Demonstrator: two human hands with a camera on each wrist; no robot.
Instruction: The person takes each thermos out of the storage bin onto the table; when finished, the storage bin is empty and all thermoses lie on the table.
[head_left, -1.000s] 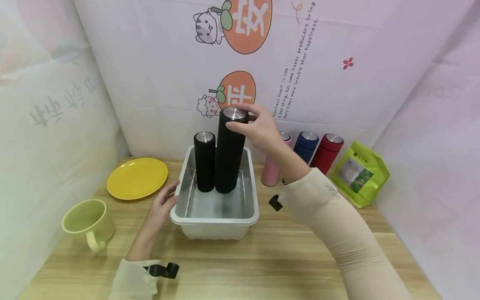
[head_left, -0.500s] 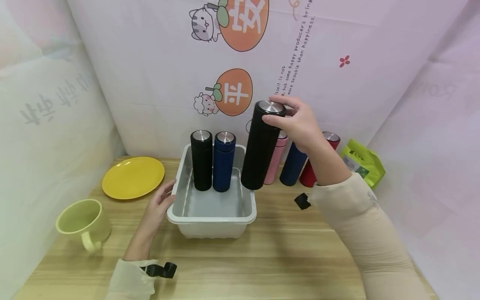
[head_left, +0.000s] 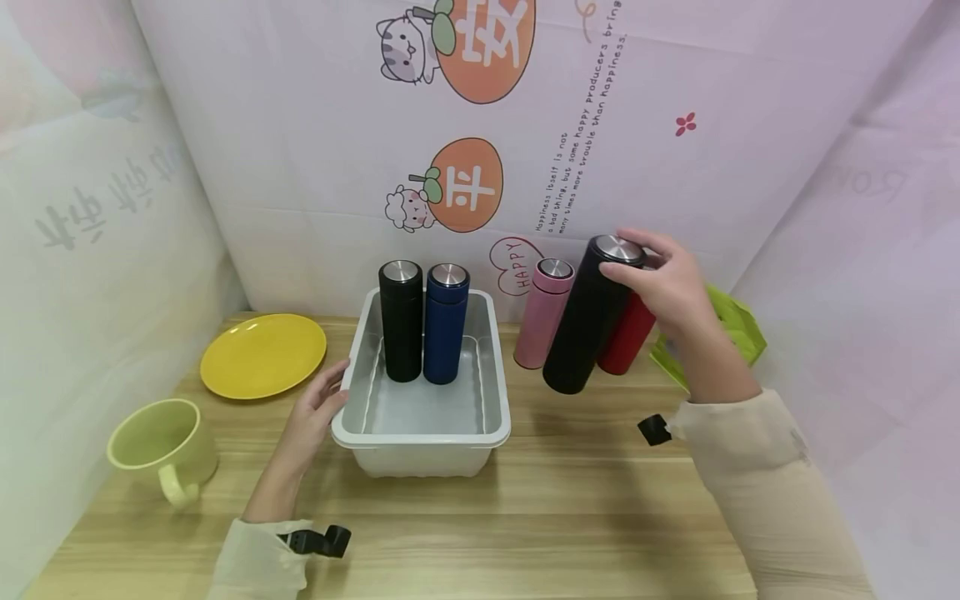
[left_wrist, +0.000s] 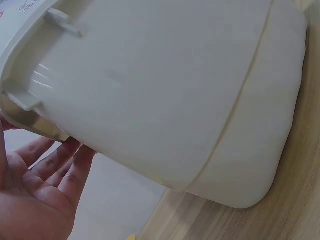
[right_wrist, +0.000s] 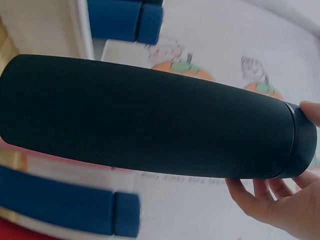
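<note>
Wood table (head_left: pixel 465 533): right fingers (right_wrist: pixel 244 199) grip black, silver-topped flask (head_left: pixel 588 325); left fingers (left_wrist: pixel 75 176) touch tub (head_left: pixel 420 439).

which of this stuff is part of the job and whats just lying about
Likely part of the job:
held black bottle, in the right hand
gray bin, touched by the left hand
smaller black bottle and blue bottle, inside it
perhaps pink bottle, red bottle and second blue bottle, outside it

Seemingly just lying about:
yellow plate
light green mug
green bag
</note>
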